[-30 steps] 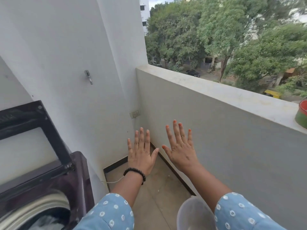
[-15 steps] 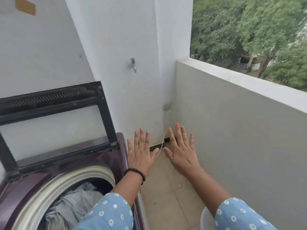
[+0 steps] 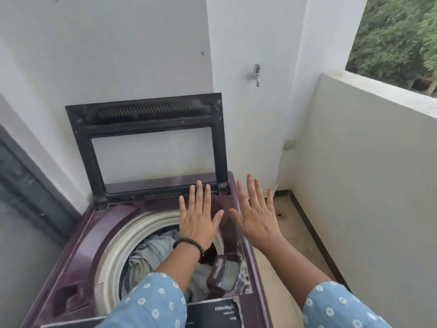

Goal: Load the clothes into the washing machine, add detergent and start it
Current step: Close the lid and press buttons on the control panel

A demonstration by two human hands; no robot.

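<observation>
In the centre of the frame the left hand (image 3: 197, 224) and the right hand (image 3: 256, 218) are held flat, fingers spread apart, nothing gripped. Below them, grey crumpled clothes (image 3: 151, 253) are seen inside the dark purple top-loading washing machine (image 3: 78, 252), its black-framed lid (image 3: 151, 143) raised.

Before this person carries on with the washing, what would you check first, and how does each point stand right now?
1. Lid raised and clear of the drum: ok.
2. Clothes inside the drum: ok, grey fabric lies within the white rim.
3. Left hand free: ok, fingers straight, holding nothing.
4. Right hand free: ok, also spread and empty.
5. Detergent tray ready: ok, it stands open; whether it holds detergent, cannot tell.
6. Detergent pack within sight: not ok, none shows.
</observation>
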